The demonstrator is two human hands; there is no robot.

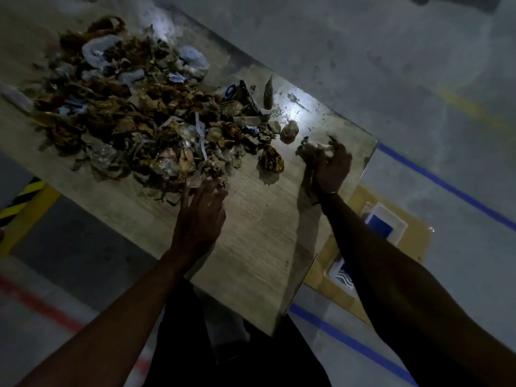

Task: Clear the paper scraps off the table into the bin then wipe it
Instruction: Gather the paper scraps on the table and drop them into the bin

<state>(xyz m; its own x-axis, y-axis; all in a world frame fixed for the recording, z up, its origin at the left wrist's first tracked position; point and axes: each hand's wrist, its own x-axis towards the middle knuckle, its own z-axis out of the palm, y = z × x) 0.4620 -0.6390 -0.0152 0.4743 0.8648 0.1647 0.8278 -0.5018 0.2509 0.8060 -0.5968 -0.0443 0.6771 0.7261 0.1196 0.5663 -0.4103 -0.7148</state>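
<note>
A big heap of crumpled paper scraps [134,113], brown, white and bluish, covers the left and middle of the wooden table [259,236]. My left hand [199,216] lies flat with straight fingers at the near edge of the heap, touching the closest scraps. My right hand [332,169] is near the table's right edge, fingers curled round a crumpled wad of paper [312,150]. A single brown scrap [270,160] and a pale ball [289,131] lie between heap and right hand.
Below the table's right edge stands a brown cardboard box [391,236] on the floor, holding white and blue items. Blue tape lines [446,185] cross the grey floor. A yellow-black striped marking [22,199] is at the left. The scene is dim.
</note>
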